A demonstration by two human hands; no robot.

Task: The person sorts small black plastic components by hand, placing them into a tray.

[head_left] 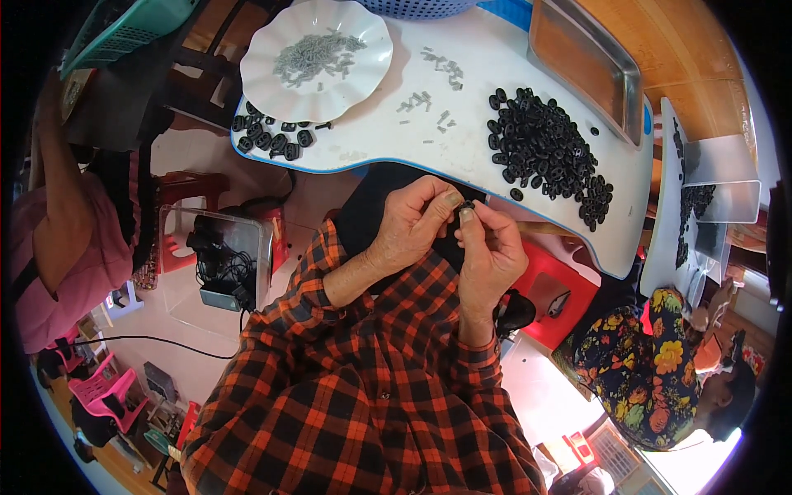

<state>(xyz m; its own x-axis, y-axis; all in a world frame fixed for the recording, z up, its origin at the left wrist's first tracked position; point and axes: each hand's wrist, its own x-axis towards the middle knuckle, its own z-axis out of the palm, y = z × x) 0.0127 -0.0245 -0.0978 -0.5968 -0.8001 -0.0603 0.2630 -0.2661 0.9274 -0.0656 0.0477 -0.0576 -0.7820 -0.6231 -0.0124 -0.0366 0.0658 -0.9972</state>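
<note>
My left hand and my right hand meet just below the near edge of a white table. Between the fingertips of both hands sits a small black plastic part. On the table to the right lies a heap of several similar black parts. A smaller group of black parts lies at the table's left edge. A white scalloped plate holds several small grey metal pieces, and more grey pieces are scattered on the table between plate and heap.
A metal tray stands at the table's far right, a blue basket at the back. A person in pink sits to my left, another in a flowered top to my right. A clear box with cables stands below left.
</note>
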